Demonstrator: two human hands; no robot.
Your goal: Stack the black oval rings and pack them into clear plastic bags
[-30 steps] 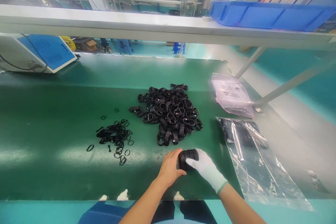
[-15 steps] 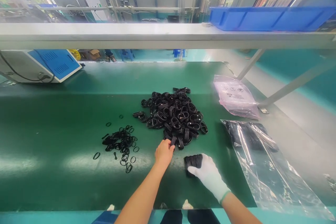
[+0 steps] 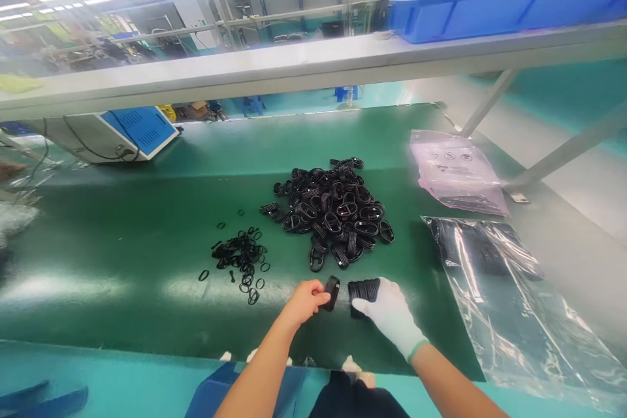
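Pinched in my bare left hand is one coiled black cable, held just left of a row of coiled cables. My right hand, in a white glove, is closed around the right side of that row, its thumb across the front. The row rests on the green mat, and a narrow gap separates it from the single coil. Behind both hands lies a heap of coiled black cables, some with metal plug ends showing. Black rubber bands are scattered in a smaller pile to the left.
On the right lie a clear plastic bag with black coils at its far end and a pink printed bag. A white shelf spans the table, carrying a blue bin. A blue and grey machine stands back left.
My left hand left the row, reached to the near edge of the heap and brought one coiled cable back toward the row. My right hand stayed on the row. The view has tilted.
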